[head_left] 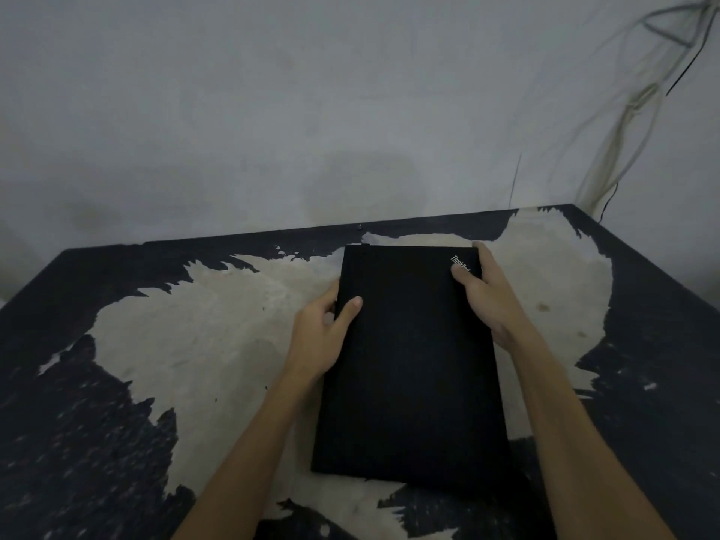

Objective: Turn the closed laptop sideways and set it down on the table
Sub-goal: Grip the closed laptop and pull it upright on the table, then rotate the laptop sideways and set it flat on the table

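A closed black laptop [409,364] lies lengthwise in the middle of the table [195,344], its short edges facing toward and away from me, a small logo at its far right corner. My left hand [323,333] grips its left long edge, thumb on the lid. My right hand [487,298] holds the far right corner, thumb resting on the lid beside the logo. Whether the laptop rests flat on the table or is slightly lifted is unclear.
The table has a black top with large pale patches where the surface has peeled. A grey wall [311,111] stands right behind the table's far edge. Cables [623,130] hang down the wall at the back right corner.
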The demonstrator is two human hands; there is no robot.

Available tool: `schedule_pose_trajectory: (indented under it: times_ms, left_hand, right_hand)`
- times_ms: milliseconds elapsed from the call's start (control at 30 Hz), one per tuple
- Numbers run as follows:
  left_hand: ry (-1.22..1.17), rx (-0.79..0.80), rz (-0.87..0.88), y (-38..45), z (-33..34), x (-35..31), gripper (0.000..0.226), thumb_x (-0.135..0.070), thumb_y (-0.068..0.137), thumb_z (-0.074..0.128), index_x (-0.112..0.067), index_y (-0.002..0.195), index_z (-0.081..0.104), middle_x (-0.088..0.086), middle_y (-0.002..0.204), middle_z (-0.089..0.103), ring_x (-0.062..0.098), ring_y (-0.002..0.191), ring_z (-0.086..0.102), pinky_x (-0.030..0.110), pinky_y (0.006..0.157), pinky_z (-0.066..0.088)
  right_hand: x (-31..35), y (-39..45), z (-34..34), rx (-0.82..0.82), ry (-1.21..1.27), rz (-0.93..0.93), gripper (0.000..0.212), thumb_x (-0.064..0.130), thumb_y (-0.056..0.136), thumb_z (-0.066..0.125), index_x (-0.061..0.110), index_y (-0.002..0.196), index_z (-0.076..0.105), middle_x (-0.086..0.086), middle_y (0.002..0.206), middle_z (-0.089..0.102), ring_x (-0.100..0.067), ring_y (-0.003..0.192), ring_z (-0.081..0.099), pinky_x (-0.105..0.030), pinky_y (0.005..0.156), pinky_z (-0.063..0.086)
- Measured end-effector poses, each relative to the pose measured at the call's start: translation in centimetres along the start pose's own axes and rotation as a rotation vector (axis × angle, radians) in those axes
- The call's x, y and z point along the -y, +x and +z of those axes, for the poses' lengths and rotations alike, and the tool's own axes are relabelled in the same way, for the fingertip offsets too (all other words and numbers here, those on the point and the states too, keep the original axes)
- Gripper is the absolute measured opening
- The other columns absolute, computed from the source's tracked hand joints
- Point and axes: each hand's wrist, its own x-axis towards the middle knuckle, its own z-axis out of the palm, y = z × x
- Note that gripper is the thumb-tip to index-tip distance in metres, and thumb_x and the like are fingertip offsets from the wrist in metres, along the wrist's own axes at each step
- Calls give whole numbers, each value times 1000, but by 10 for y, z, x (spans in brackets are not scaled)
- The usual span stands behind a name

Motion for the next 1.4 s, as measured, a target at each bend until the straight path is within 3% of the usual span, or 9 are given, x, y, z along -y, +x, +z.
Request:
schedule_pose_trajectory:
  times_ms: [67,233,333,500,600,767,1000,1233,1400]
  left_hand:
    - [-16,-4,-4,1,-6,2,40,-31,105,57,-29,145,57,-11,129,71,4,113,68,27,94,58]
    - [-130,-33,-67,8,-24,3,41,-24,102,62,-28,143,60,-12,120,75,4,104,73,21,84,60]
    - [-178,-35,-137,12,-37,5,38,-22,102,63,-27,139,64,-8,109,78,4,93,76,19,74,61]
    - [-182,-33,-230,10,-77,10,26,-26,100,64,-31,124,73,-25,101,78,-6,96,72,9,75,54]
    - [-202,-124,-294,5,-102,15,24,-30,99,65,-29,119,77,-16,117,77,5,114,67,28,97,52]
    - [-430,-392,-358,-6,-105,20,36,-25,95,70,-30,131,67,1,123,72,20,110,70,37,82,62]
    - [-621,-459,-414,-21,-62,15,58,-30,90,77,-25,142,51,0,130,69,22,113,69,49,97,58]
    - [-628,-477,-425,-20,-89,24,47,-35,91,76,-25,134,60,5,123,74,27,108,73,52,94,60]
    - [-643,-412,-432,-17,-132,24,39,-37,89,77,-31,125,66,5,114,79,29,98,78,51,79,65]
  right_hand:
    - [4,0,8,-25,27,-23,55,35,105,51,34,157,31,12,138,49,5,103,55,-7,75,49]
    - [0,-2,29,-104,176,-12,31,34,106,48,30,136,54,0,128,64,-17,113,64,-39,95,54]
    - [1,-2,39,-155,274,35,23,33,106,50,26,123,62,1,116,70,-17,106,68,-36,85,56]
    - [4,4,56,-282,434,155,29,33,105,52,15,124,65,-7,112,72,-24,100,70,-36,79,57]
    - [10,5,67,-364,512,173,32,31,106,50,11,126,65,-6,111,71,-21,97,68,-30,71,53]
    - [23,3,96,-521,630,170,33,28,106,50,7,126,66,-4,111,71,-16,92,68,-24,68,55]
    - [33,-11,137,-642,794,184,33,32,104,49,11,127,61,-6,118,70,-20,101,70,-39,87,60]
    - [23,-23,135,-432,790,148,29,25,102,55,16,129,57,-5,121,67,-21,106,67,-42,85,60]
    - [11,-22,101,-121,557,132,21,34,94,59,21,89,75,-3,87,75,-20,74,72,-32,55,57]
